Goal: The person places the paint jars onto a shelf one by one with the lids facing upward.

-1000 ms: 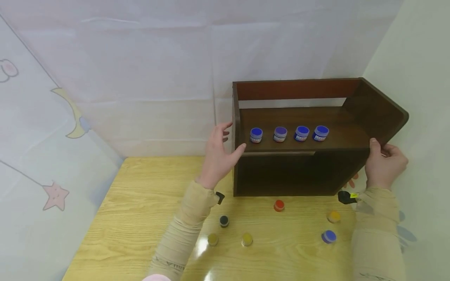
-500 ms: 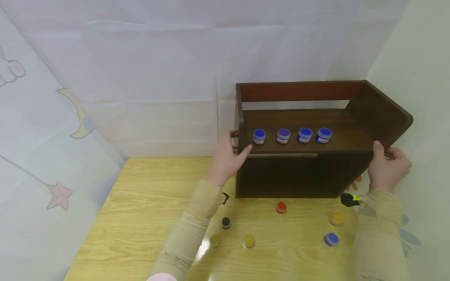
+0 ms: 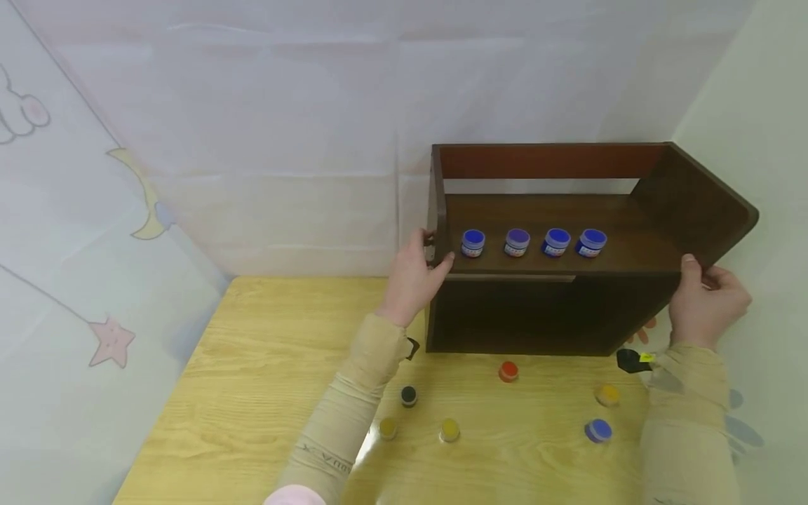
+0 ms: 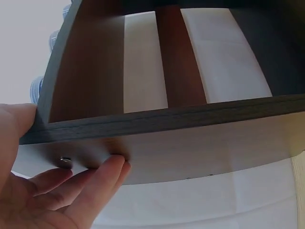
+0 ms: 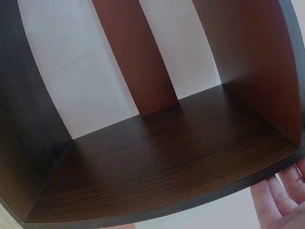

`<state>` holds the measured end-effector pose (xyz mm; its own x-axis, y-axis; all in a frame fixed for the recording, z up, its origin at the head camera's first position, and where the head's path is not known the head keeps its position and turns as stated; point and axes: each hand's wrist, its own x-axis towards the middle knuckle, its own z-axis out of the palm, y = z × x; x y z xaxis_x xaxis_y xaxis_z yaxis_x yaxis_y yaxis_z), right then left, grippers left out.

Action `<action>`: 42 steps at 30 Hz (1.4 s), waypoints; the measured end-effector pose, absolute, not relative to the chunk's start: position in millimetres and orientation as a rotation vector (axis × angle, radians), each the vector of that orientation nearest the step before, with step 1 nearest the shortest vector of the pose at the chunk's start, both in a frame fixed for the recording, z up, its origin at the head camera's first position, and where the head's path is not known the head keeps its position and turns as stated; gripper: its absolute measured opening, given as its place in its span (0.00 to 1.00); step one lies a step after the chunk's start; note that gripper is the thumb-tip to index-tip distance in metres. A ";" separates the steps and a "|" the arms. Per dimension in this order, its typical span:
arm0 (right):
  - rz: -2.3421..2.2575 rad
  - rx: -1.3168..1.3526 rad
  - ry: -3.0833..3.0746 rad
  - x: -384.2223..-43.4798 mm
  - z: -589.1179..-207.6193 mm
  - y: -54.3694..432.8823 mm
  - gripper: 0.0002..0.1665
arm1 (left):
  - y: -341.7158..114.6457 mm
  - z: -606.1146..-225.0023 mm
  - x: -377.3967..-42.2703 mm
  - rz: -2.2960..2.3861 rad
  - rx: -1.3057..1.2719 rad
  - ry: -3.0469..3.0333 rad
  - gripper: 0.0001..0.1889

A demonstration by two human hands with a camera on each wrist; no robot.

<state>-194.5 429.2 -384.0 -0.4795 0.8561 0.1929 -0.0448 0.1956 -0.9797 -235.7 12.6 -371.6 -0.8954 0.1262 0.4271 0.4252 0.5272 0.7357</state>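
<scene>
we log dark brown wooden shelf unit [image 3: 543, 209] on yellow wood-grain table [image 3: 265, 365]; left hand [image 3: 412, 279] grips its left side between fingers and thumb, right hand [image 3: 708, 306] its right; four round blue-to-purple-lidded jars [image 3: 556, 242] on its upper board.

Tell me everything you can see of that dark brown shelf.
The shelf looks like dark wood: two side panels, a bottom, a middle board and reddish-brown back rails with gaps. It stands upright toward the back of the yellowish table. Four jars sit on its middle board. The left hand and right hand grip its side panels near the front.
</scene>
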 end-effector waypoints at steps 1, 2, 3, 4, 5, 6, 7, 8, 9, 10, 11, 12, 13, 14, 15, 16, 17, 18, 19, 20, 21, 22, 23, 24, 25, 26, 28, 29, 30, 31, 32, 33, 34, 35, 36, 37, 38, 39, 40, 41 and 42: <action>1.389 -0.776 -1.658 -193.9 -383.1 428.1 0.14 | 12.9 -370.2 -235.8 -1.307 -0.458 -2.455 0.26; 1.385 -0.775 -1.654 -193.3 -382.1 427.0 0.15 | 13.2 -368.9 -235.7 -1.304 -0.454 -2.463 0.26; 1.379 -0.777 -1.652 -192.8 -381.2 425.8 0.15 | 13.5 -367.4 -235.2 -1.302 -0.447 -2.474 0.26; 1.377 -0.779 -1.649 -192.5 -380.7 424.8 0.15 | 13.9 -366.4 -234.9 -1.301 -0.439 -2.484 0.26; 1.377 -0.781 -1.644 -192.3 -380.2 423.6 0.15 | 14.1 -365.1 -234.5 -1.299 -0.430 -2.495 0.27; 1.377 -0.782 -1.639 -192.7 -380.7 423.6 0.15 | 14.5 -364.1 -234.2 -1.293 -0.420 -2.508 0.27; 1.371 -0.783 -1.635 -193.2 -381.0 423.3 0.15 | 15.0 -362.8 -233.7 -1.286 -0.410 -2.522 0.27; 1.366 -0.785 -1.631 -193.9 -381.3 423.1 0.15 | 15.4 -361.3 -233.2 -1.276 -0.400 -2.537 0.27; 1.355 -0.790 -1.634 -194.7 -381.8 422.9 0.14 | 15.8 -359.5 -232.5 -1.269 -0.391 -2.554 0.28; 1.350 -0.793 -1.634 -195.5 -382.1 422.8 0.14 | 16.3 -357.9 -232.2 -1.263 -0.386 -2.567 0.28; 1.343 -0.793 -1.637 -196.3 -382.2 422.7 0.14 | 16.7 -356.3 -231.9 -1.249 -0.382 -2.581 0.28; 1.340 -0.795 -1.641 -196.9 -381.9 422.7 0.13 | 17.2 -355.1 -232.0 -1.231 -0.381 -2.592 0.28; 1.331 -0.795 -1.650 -197.3 -382.1 423.0 0.12 | 17.9 -353.9 -231.9 -1.213 -0.380 -2.603 0.28; 1.331 -0.793 -1.657 -197.4 -382.1 423.1 0.10 | 18.7 -352.9 -232.0 -1.191 -0.378 -2.615 0.28; 1.332 -0.785 -1.664 -197.1 -381.8 423.1 0.06 | 19.4 -352.2 -232.2 -1.169 -0.377 -2.627 0.28; 1.331 -0.777 -1.675 -196.3 -381.3 423.0 0.02 | 20.1 -351.8 -232.5 -1.144 -0.376 -2.639 0.28; 1.322 -0.767 -1.689 -195.2 -380.7 422.8 0.05 | 20.8 -351.4 -232.7 -1.122 -0.375 -2.650 0.28; 1.313 -0.758 -1.705 -193.8 -380.2 422.4 0.10 | 21.3 -351.0 -232.8 -1.103 -0.373 -2.661 0.28; 1.293 -0.745 -1.725 -192.2 -380.1 421.9 0.16 | 21.8 -350.6 -232.7 -1.091 -0.368 -2.673 0.28; 1.277 -0.733 -1.746 -190.2 -379.5 421.3 0.21 | 22.2 -350.4 -232.6 -1.087 -0.362 -2.685 0.28; 1.252 -0.724 -1.773 -187.9 -378.8 420.4 0.26 | 22.5 -350.0 -232.4 -1.088 -0.358 -2.695 0.28; 1.216 -0.718 -1.801 -185.6 -378.2 419.1 0.29 | 22.7 -349.6 -232.2 -1.092 -0.354 -2.702 0.28; 1.185 -0.705 -1.822 -183.3 -377.4 417.7 0.31 | 22.7 -349.1 -231.9 -1.098 -0.349 -2.708 0.28; 1.156 -0.688 -1.839 -180.9 -376.3 416.0 0.33 | 22.7 -348.7 -231.6 -1.105 -0.343 -2.713 0.28; 1.125 -0.674 -1.854 -178.1 -374.6 413.9 0.34 | 22.7 -348.0 -231.3 -1.111 -0.339 -2.717 0.28; 1.095 -0.654 -1.865 -175.4 -372.5 411.4 0.35 | 22.6 -347.4 -231.1 -1.115 -0.336 -2.719 0.28; 1.054 -0.609 -1.873 -170.0 -366.9 405.1 0.36 | 22.2 -346.1 -230.8 -1.112 -0.337 -2.720 0.27; 1.047 -0.584 -1.872 -167.3 -363.5 401.7 0.36 | 21.8 -345.4 -230.8 -1.111 -0.337 -2.721 0.27; 1.041 -0.557 -1.872 -164.6 -360.0 397.9 0.36 | 21.6 -344.9 -230.7 -1.108 -0.338 -2.722 0.27; 1.041 -0.540 -1.873 -161.8 -356.0 393.9 0.35 | 21.3 -344.3 -230.6 -1.106 -0.340 -2.723 0.27; 1.040 -0.513 -1.871 -159.2 -352.1 389.8 0.35 | 21.1 -344.2 -230.6 -1.105 -0.340 -2.725 0.27; 1.043 -0.493 -1.876 -156.4 -347.9 385.3 0.35 | 21.0 -343.8 -230.5 -1.105 -0.342 -2.726 0.27; 1.052 -0.478 -1.883 -153.7 -343.4 380.6 0.35 | 20.9 -344.0 -230.5 -1.105 -0.343 -2.727 0.27; 1.064 -0.457 -1.888 -150.9 -339.3 375.6 0.34 | 20.8 -344.0 -230.4 -1.109 -0.343 -2.727 0.27; 1.077 -0.445 -1.902 -147.8 -334.7 370.3 0.34 | 20.7 -344.1 -230.3 -1.111 -0.343 -2.726 0.27; 1.090 -0.432 -1.919 -145.1 -330.5 365.0 0.34 | 20.6 -344.3 -230.4 -1.115 -0.344 -2.725 0.27; 1.107 -0.414 -1.941 -142.1 -326.7 359.6 0.33 | 20.7 -344.6 -230.4 -1.119 -0.342 -2.723 0.27; 1.129 -0.403 -1.965 -139.0 -323.2 354.1 0.33 | 20.6 -344.7 -230.4 -1.121 -0.342 -2.721 0.28; 1.147 -0.386 -1.989 -135.8 -320.2 348.8 0.32 | 20.6 -345.1 -230.3 -1.123 -0.344 -2.719 0.28; 1.163 -0.362 -2.016 -132.5 -318.0 343.8 0.32 | 20.4 -345.1 -230.0 -1.125 -0.345 -2.718 0.28; 1.168 -0.341 -2.053 -129.1 -315.8 338.9 0.31 | 20.3 -345.1 -229.8 -1.125 -0.347 -2.716 0.28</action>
